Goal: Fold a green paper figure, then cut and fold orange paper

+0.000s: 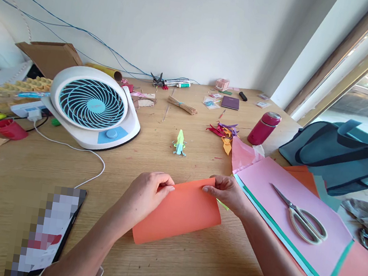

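Evidently light and pliable, the orange sheet (181, 217) spans the space between the two hands, its body curving down on the near side of the grip; it should crease easily, so its edges look the best hold. The left hand (150, 197) and right hand (226, 193) each pinch its far edge, thumb closed against fingers. Both forearms angle inward toward the grip. Beyond it stands a folded paper figure (179, 144); right of it lie scissors (302, 219).
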`<state>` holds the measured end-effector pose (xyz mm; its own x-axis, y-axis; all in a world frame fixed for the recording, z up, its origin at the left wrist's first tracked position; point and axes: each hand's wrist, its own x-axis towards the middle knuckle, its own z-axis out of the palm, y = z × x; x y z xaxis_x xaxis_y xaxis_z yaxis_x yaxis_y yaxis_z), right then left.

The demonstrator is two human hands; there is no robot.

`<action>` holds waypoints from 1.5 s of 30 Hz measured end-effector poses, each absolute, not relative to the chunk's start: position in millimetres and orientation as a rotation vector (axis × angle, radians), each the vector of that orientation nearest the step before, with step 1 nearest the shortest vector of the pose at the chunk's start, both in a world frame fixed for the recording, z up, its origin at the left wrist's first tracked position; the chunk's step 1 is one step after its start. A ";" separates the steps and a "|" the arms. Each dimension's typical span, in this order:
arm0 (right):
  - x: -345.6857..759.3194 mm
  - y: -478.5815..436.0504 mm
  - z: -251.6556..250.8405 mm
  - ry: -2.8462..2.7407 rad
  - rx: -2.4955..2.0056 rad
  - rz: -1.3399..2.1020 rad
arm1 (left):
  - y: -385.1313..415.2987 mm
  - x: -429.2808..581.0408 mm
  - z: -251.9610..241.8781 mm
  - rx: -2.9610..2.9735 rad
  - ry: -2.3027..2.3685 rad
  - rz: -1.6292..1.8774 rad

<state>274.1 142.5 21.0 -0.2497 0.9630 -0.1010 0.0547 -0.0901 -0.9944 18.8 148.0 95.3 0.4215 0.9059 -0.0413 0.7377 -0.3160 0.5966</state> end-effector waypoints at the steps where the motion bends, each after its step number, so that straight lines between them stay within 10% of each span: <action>1: 274.1 142.6 20.7 -1.383 -1.184 1.449 | 148.0 19.1 95.6 2.141 1.387 0.408; 45: 272.2 142.5 22.9 -1.395 -1.248 1.321 | 150.7 15.9 90.5 2.167 1.377 0.395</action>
